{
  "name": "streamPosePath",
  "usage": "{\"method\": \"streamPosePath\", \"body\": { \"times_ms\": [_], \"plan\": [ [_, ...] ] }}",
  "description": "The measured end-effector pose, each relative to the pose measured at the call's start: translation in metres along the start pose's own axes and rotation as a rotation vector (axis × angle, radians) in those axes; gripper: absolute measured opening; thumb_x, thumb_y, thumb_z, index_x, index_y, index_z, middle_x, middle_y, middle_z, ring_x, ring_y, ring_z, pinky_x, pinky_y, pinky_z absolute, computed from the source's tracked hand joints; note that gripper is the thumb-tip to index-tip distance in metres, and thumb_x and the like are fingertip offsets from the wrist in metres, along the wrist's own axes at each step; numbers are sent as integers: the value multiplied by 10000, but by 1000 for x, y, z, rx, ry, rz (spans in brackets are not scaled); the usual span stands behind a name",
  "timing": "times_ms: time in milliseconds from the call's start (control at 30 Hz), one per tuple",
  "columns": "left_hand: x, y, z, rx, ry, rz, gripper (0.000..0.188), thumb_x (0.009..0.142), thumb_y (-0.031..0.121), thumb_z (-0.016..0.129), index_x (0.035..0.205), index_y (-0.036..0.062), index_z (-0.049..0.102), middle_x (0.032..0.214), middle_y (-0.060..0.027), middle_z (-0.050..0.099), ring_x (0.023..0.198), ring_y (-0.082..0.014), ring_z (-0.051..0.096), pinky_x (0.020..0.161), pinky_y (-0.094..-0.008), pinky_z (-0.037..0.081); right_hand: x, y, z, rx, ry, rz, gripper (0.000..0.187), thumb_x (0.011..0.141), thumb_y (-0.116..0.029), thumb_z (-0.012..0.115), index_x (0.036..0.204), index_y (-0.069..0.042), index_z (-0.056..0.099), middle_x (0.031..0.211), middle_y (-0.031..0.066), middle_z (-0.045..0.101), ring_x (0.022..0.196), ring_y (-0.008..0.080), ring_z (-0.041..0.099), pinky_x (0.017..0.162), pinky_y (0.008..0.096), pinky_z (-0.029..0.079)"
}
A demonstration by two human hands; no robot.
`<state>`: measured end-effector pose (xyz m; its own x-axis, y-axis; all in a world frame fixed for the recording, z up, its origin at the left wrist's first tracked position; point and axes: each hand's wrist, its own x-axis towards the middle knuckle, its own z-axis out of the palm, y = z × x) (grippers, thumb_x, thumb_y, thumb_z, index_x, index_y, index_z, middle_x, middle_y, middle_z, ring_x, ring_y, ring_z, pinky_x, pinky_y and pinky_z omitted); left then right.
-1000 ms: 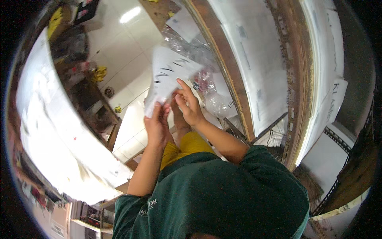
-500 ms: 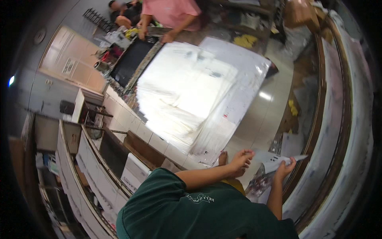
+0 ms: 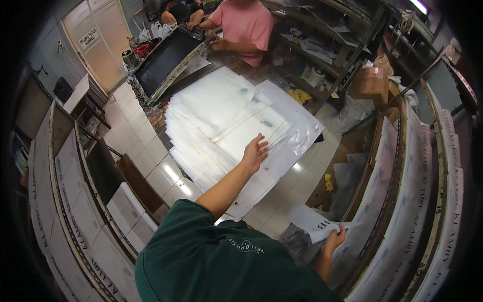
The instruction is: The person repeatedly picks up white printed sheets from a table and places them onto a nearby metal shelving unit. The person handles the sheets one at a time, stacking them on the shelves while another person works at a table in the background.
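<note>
My left hand (image 3: 255, 152) is stretched out over the near right part of a broad stack of thin white sheets (image 3: 211, 105), its fingers apart and nothing in them. Whether it touches the top sheet I cannot tell. The sheets are fanned along their left side and lie on a pale, plastic-covered board (image 3: 304, 125). Low on the right, my right hand (image 3: 333, 237) pinches a thin white sheet (image 3: 311, 221) with black printing by its edge. That sheet hangs beside the right-hand rack, above some clear plastic (image 3: 297, 244).
Racks with printed white sheets stand close on my left (image 3: 75, 201) and right (image 3: 420, 201). Across the table a person in a pink shirt (image 3: 241, 27) handles a dark framed screen (image 3: 168, 65). A cardboard box (image 3: 370, 83) is at the far right.
My left hand has moved forward and left, away from the right hand, to over the stack. My right hand keeps the printed sheet, now lower in view. The head view has shifted.
</note>
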<state>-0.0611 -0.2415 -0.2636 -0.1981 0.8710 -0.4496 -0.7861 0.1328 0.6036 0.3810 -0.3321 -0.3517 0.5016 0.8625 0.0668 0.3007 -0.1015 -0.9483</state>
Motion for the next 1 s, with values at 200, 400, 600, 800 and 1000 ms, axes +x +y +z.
{"method": "streamPosePath", "body": {
  "times_ms": [200,400,600,800,1000],
  "plan": [
    [-17,-28,-27,-48,87,-92,438,779,418,577,1086,120,480,979,-39,497,876,-159,448,764,-293,370,-3,2,-12,46,50,-26,325,730,78,405,1031,43,522,923,111,543,779,164,540,697,264,441],
    [-5,-12,-44,-67,57,-37,496,807,423,532,1170,100,431,1163,-99,414,995,-196,411,853,-304,344,4,6,-9,51,3,-36,319,731,70,401,1028,49,517,837,106,558,668,160,546,610,255,447],
    [33,16,-66,-295,137,118,365,771,327,628,1003,84,487,883,-63,509,757,-144,485,646,-245,435,5,0,0,16,-20,-50,330,725,58,405,1035,50,519,835,101,557,639,149,535,583,251,439],
    [90,60,-97,-293,174,292,542,803,336,592,1216,58,377,1184,-148,386,951,-200,434,799,-264,415,-10,-14,2,4,-25,68,325,721,62,423,1025,77,537,905,125,561,768,176,544,712,262,436],
    [130,101,-98,-431,248,412,666,706,394,695,1191,61,383,1112,-134,376,785,-168,477,636,-236,471,-19,-12,-14,-43,24,105,320,723,61,428,1021,57,546,896,115,569,746,162,550,684,253,445]
  ]
}}
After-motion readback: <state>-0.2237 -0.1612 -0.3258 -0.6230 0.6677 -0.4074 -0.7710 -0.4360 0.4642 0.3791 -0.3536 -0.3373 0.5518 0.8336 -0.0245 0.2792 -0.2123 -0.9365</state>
